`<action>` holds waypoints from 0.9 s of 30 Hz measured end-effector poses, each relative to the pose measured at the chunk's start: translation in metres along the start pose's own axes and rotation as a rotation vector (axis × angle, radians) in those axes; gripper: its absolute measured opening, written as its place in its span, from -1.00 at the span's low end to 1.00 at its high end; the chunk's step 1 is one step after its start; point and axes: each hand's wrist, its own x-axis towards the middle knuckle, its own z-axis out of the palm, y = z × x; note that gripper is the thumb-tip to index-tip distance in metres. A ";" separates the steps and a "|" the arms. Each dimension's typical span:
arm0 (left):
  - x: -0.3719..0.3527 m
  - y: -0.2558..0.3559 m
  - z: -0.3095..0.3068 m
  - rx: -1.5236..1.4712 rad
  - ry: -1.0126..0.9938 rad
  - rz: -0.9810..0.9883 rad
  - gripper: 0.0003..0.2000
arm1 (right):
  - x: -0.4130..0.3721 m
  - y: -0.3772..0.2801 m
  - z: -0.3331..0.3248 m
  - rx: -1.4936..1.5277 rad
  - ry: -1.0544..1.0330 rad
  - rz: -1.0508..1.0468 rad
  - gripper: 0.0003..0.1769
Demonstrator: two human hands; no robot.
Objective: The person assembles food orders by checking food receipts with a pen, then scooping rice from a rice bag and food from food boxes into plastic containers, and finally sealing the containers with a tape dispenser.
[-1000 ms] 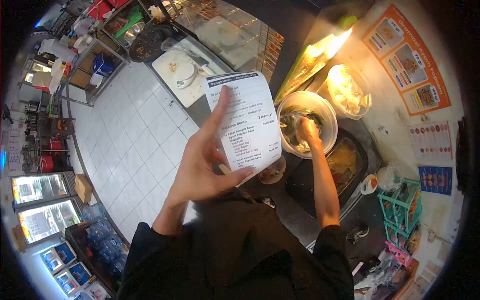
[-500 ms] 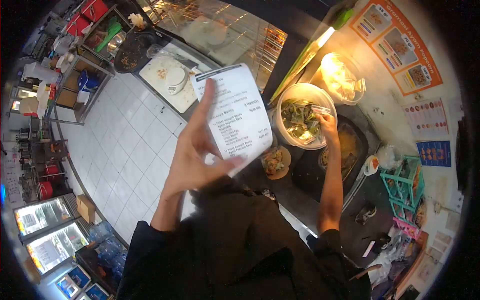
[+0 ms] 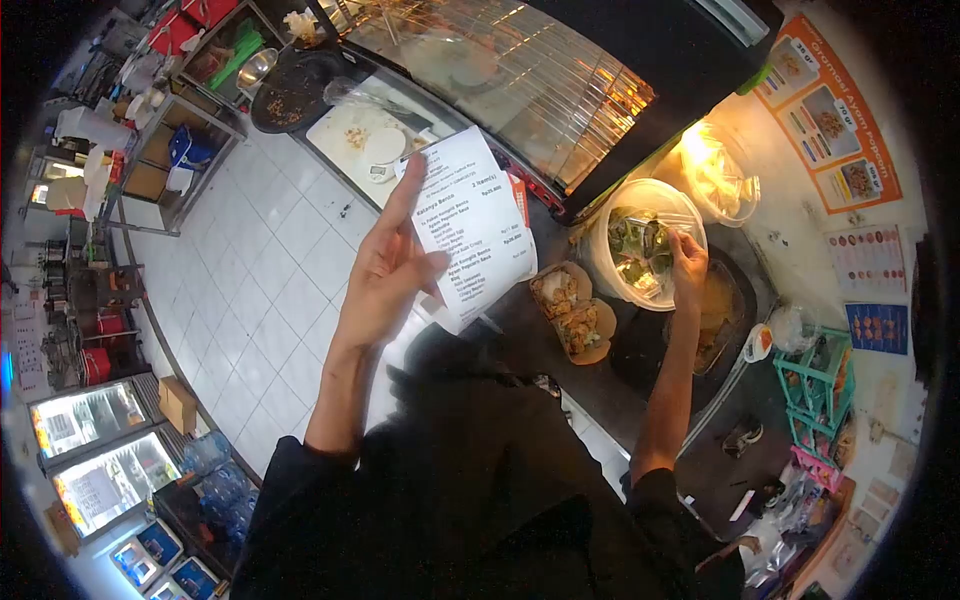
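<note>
My left hand (image 3: 378, 285) is closed on a long printed receipt (image 3: 468, 215), held up in front of me with its lower end curling. Over a round white plastic tub (image 3: 598, 255), my right hand (image 3: 689, 262) pinches a small clear packet (image 3: 655, 240) with dark green contents. More such packets lie in the tub, partly hidden by the hand and the packet. Just left of the tub are two open brown food boxes, an upper one (image 3: 553, 292) and a lower one (image 3: 583, 335), both filled with food.
A lit glass display case (image 3: 500, 70) stands at the back. Another tub (image 3: 715, 175) of pale packets sits against the wall. A dark tray (image 3: 722, 310) lies right of the boxes, near a green basket (image 3: 815, 375). A white scale (image 3: 384, 150) rests on a cutting board.
The view has shifted, bringing both food boxes out from behind the receipt. The receipt has tilted and slid slightly in my left hand. My right hand stays at the tub.
</note>
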 end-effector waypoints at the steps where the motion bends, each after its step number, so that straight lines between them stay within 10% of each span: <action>1: 0.002 -0.001 -0.002 -0.028 -0.002 0.019 -0.15 | -0.007 -0.013 0.003 0.000 0.070 -0.020 -0.76; 15: 0.018 -0.004 -0.020 -0.126 -0.105 -0.081 -0.16 | -0.163 -0.015 0.039 -0.531 -0.196 0.151 -0.70; 27: 0.015 -0.004 -0.021 -0.091 -0.049 -0.146 -0.17 | -0.104 -0.033 0.128 -0.924 -0.108 -0.261 -0.72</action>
